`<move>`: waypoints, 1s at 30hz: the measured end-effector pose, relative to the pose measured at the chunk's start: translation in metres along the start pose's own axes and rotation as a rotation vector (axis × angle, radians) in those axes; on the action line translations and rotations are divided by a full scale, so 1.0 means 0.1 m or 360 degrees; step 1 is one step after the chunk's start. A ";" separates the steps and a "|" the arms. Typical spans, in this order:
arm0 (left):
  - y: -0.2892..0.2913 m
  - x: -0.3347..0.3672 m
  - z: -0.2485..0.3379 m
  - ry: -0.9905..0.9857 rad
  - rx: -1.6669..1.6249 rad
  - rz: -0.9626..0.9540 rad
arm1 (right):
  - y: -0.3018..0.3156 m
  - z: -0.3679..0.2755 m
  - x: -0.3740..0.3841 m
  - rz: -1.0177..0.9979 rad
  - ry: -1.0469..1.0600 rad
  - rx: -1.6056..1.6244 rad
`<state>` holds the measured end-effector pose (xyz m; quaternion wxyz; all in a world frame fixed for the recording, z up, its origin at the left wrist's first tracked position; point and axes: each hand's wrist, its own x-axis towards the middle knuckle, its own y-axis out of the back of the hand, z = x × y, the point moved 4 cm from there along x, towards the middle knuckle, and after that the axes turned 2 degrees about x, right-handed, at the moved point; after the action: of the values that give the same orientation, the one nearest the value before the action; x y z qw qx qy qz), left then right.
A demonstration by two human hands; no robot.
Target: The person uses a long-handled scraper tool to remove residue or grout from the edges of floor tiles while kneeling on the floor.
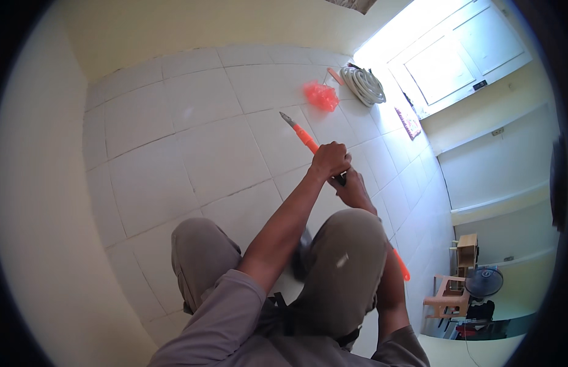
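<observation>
Left grip (331, 160) wraps the orange tool (305, 138) behind its metal tip (287, 118).

Floor (146, 162), pale square tiles, dark joints.
On it: one crumpled red plastic bag (321, 96); one pale coil (364, 87), cable or hose; one flat orange strip (336, 76) between bag and coil; one red patterned mat (408, 123); one pinkish-brown stool (449, 303).

Grey short-sleeved shirt (219, 321), grey-brown trousers (345, 287), small pale mark (342, 261) on right leg

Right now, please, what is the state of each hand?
Left hand: closed, holding the orange tool.
Right hand: at the tool's black part; whether closed, cannot be told.
</observation>
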<state>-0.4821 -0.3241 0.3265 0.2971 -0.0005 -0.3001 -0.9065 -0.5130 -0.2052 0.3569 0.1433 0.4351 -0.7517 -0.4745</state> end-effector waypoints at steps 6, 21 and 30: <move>0.50 -0.20 0.14 -0.0597 -0.0112 0.1362 | 0.16 0.17 0.29 -0.0164 0.0082 0.0207; 0.01 -0.63 -2.27 0.0673 0.0940 0.0171 | -0.33 1.81 2.23 -0.0028 -0.0173 0.0569; -0.18 -0.83 -2.44 0.0891 0.0922 -0.0385 | -0.11 2.31 3.27 -0.0081 0.0154 0.0416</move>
<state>-0.3799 -0.4009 0.1020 0.2464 0.3648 -0.4482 -0.7780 -0.8420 -0.3289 0.1654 0.1092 0.4914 -0.7880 -0.3545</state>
